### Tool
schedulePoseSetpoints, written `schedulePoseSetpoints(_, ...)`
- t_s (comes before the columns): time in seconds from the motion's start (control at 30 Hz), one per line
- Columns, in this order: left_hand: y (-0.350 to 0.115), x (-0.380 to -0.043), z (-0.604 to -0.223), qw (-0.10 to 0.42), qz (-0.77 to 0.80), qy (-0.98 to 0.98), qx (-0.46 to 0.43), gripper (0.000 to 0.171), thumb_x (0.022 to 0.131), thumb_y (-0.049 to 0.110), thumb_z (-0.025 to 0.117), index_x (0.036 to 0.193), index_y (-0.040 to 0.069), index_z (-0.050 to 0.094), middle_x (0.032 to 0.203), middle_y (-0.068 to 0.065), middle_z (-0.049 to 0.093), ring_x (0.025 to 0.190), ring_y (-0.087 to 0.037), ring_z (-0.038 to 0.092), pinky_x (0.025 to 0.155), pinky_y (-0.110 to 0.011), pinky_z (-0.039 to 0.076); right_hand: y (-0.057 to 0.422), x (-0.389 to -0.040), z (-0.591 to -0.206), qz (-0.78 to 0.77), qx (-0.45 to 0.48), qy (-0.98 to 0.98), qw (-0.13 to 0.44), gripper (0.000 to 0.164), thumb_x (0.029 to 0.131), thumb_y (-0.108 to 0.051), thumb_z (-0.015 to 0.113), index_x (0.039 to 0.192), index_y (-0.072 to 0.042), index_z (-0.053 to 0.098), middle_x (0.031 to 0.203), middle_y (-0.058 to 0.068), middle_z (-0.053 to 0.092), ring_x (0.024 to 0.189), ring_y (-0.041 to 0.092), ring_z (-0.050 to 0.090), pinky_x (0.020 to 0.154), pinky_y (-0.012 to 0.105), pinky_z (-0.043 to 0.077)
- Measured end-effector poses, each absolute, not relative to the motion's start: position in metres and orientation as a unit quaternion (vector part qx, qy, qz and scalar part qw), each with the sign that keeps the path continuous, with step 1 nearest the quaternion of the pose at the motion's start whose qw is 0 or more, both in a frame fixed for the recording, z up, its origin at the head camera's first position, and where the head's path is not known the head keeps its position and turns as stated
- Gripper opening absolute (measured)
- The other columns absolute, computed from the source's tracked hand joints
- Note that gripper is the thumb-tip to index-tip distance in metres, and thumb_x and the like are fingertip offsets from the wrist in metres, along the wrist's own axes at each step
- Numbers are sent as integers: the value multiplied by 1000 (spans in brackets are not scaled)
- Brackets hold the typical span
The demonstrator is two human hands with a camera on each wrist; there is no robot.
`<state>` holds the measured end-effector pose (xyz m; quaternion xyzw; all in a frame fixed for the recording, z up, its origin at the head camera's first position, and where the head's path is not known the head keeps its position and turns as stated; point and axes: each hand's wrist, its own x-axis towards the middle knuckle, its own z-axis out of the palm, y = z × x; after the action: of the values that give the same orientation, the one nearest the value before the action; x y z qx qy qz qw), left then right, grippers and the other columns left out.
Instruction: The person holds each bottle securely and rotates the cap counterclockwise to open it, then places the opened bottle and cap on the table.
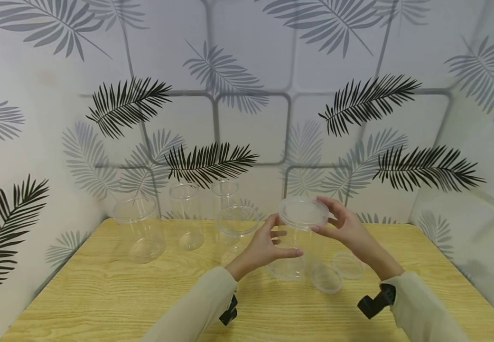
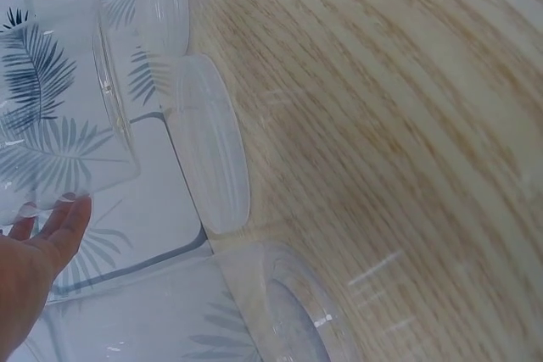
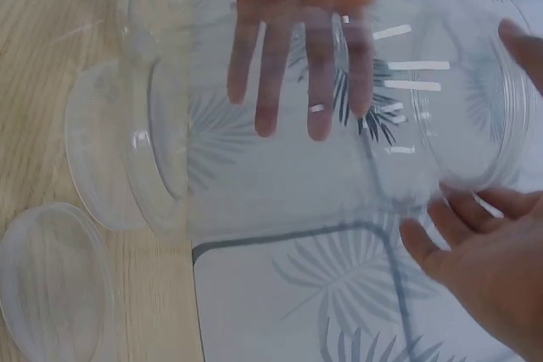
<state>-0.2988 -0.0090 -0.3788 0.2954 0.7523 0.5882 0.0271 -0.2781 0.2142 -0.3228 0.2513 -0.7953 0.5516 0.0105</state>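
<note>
A clear plastic jar (image 1: 304, 242) stands upright between the two hands, with a clear round lid (image 1: 302, 212) over its mouth. My left hand (image 1: 264, 249) wraps its left side, the thumb across the front. In the right wrist view the left hand (image 3: 297, 48) shows through the clear wall, and in the left wrist view its fingertips (image 2: 72, 209) press the jar's side. My right hand (image 1: 351, 232) holds the lid by its rim from the right. Two more lids, a nearer one (image 1: 327, 279) and a farther one (image 1: 348, 265), lie right of the jar's base.
Several uncovered clear jars stand to the left: a wide one (image 1: 137, 230), a tall narrow one (image 1: 187, 216), another behind (image 1: 225, 197) and one (image 1: 238, 228) near the left hand. The wooden table (image 1: 123, 299) meets a leaf-patterned wall covering (image 1: 247, 128) at the back.
</note>
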Motion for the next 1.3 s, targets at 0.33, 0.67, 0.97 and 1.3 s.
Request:
schedulePoseSetpoints(0.33, -15, -281, -359, 62, 586, 746, 310, 80, 74, 15, 76, 138, 16, 29, 127, -11, 40, 120, -34, 48, 99, -49, 41, 232, -297, -322, 606, 381, -686, -129, 63, 93, -2, 48, 146, -12, 16, 140, -4, 34, 120, 7, 44, 93, 24, 45)
schedulePoseSetpoints(0.67, -12, -296, -374, 57, 581, 752, 305, 82, 72, 21, 78, 138, 26, 29, 129, -6, 41, 120, -30, 49, 98, -44, 43, 233, -298, -321, 611, 387, -676, -138, 65, 93, -4, 48, 147, -12, 12, 141, 0, 31, 122, 10, 43, 94, 26, 44)
schedulePoseSetpoints(0.97, -12, -299, -376, 43, 581, 754, 304, 81, 73, 24, 78, 137, 26, 30, 130, -6, 40, 121, -31, 48, 99, -47, 41, 229, -284, -324, 596, 307, -741, -45, 70, 90, -7, 56, 146, -10, 15, 151, 15, 15, 119, -3, 42, 90, 19, 46)
schedulePoseSetpoints(1.3, -11, -300, -377, 31, 588, 748, 306, 82, 73, 23, 78, 139, 24, 29, 131, -8, 40, 122, -37, 45, 99, -50, 40, 213, -276, -326, 572, 240, -784, 25, 73, 86, -10, 63, 144, -5, 19, 143, 18, 28, 122, 35, 39, 82, 26, 52)
